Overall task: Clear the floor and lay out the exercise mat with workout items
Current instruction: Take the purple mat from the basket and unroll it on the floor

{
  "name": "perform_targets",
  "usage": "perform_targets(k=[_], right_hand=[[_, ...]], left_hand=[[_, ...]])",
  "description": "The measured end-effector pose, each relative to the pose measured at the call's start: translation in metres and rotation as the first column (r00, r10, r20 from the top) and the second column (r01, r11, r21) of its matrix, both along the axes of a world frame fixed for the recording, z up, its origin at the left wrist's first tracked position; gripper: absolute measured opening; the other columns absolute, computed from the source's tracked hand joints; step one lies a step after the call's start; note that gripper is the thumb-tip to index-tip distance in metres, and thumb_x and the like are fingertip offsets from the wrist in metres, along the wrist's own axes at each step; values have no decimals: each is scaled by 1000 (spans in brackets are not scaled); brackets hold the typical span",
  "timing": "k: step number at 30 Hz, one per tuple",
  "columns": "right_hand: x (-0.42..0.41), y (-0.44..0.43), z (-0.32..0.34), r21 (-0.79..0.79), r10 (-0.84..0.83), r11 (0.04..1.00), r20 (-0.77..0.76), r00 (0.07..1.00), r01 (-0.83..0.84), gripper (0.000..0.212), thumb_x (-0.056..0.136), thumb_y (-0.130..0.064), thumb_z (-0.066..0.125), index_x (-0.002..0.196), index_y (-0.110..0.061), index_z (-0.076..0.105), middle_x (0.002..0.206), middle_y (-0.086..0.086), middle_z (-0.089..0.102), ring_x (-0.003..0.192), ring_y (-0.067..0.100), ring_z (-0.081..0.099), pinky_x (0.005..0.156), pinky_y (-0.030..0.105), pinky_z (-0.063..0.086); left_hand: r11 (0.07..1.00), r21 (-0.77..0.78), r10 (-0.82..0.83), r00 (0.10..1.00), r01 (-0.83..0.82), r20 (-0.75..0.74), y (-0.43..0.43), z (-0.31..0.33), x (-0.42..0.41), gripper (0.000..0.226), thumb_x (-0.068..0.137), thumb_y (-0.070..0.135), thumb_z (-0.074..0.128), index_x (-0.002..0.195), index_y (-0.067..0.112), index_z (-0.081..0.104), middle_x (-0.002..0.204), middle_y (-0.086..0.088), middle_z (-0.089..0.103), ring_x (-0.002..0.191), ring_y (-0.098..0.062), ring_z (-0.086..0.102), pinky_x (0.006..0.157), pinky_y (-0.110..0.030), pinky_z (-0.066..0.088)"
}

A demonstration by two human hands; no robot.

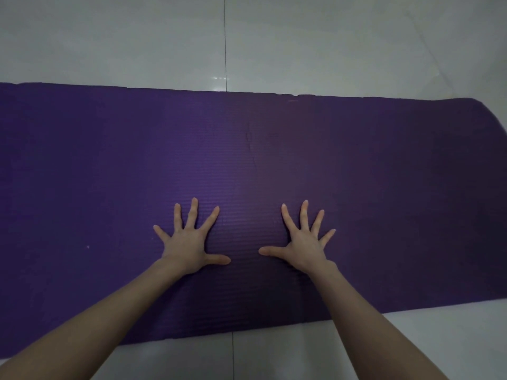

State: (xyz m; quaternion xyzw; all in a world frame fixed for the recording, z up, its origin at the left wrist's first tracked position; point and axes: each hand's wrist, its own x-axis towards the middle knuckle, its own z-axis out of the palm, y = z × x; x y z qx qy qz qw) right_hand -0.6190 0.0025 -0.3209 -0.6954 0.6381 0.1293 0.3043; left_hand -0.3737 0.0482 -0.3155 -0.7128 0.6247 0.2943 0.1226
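Pressing hands (244, 244) flat, purple mat (109, 160)

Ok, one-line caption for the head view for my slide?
Left hand and right hand, fingers spread, press flat on a ribbed purple foam exercise mat unrolled across pale glossy floor tiles.

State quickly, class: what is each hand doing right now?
Left hand: open, fingers spread, palm down on the purple mat, holding nothing.
Right hand: open, fingers spread, palm down on the mat, holding nothing.

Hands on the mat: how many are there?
2. The left hand and right hand lie side by side, fingers spread, pressed flat on the purple mat. None seem hidden.
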Motion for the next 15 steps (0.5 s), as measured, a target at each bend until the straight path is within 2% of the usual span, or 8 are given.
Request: perform_targets(k=[15], right_hand=[[1,3,1,7,-29,1000,-21,999,29,122,51,-90,50,142,-47,-19,150,-1,-39,133,37,-38,101,70,-16]], left_hand=[[999,22,-25,1000,25,-8,-3,-4,4,120,53,85,55,129,50,-32,149,2,-38,136,-36,-32,98,-77,1]])
